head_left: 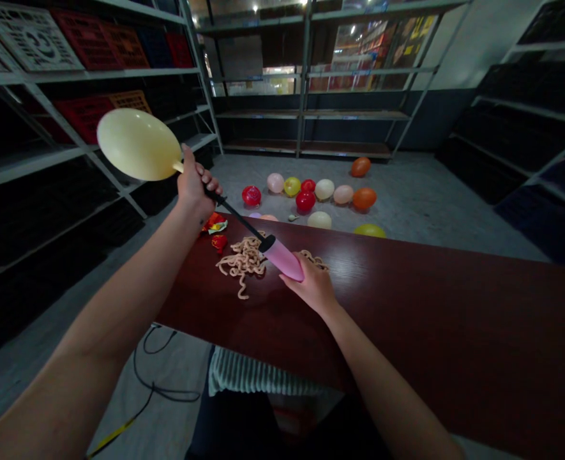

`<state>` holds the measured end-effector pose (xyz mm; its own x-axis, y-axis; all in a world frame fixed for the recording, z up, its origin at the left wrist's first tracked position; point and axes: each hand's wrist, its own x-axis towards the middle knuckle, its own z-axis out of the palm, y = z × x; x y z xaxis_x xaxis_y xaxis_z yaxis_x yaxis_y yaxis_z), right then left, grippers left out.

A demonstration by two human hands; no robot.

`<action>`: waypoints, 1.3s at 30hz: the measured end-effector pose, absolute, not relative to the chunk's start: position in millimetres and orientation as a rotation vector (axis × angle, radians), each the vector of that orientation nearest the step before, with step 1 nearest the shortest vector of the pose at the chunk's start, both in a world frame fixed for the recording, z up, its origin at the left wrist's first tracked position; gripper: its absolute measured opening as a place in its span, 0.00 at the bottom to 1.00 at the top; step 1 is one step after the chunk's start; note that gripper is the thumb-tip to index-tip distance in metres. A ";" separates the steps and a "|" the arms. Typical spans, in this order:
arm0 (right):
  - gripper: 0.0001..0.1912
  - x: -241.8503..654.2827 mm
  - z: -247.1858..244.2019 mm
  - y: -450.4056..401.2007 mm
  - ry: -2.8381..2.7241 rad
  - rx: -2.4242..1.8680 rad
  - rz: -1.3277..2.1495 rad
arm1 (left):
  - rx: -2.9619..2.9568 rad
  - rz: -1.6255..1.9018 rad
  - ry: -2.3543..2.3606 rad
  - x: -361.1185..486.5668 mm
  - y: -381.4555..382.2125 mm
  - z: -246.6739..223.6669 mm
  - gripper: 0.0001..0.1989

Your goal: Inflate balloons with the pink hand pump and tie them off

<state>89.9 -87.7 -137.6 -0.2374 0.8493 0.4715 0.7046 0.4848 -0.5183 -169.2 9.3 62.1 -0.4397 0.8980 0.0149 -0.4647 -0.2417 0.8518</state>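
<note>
A pale yellow inflated balloon [138,144] is at the upper left, its neck meeting the black end of a hand balloon pump. My left hand [195,185] is closed around that end of the pump, close to the balloon's neck. The pump's black rod slants down to its pink barrel [285,259], extended over the table. My right hand [313,281] is wrapped around the lower part of the barrel. Below the rod, a heap of beige twisted strands [244,259] lies on the table, with more strands [315,259] partly behind my right hand.
Red packets [219,243] lie on the dark brown table [406,306] at its left. Beyond it, several balloons, including a red one [305,201] and an orange one [364,199], rest on the floor. Shelves [306,115] line the walls. A black cable [167,390] loops at lower left.
</note>
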 end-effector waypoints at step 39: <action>0.26 91.2 -135.5 -85.3 -2.053 -1.325 0.191 | 0.401 1.918 0.897 -121.3 -9.6 -1.3 0.23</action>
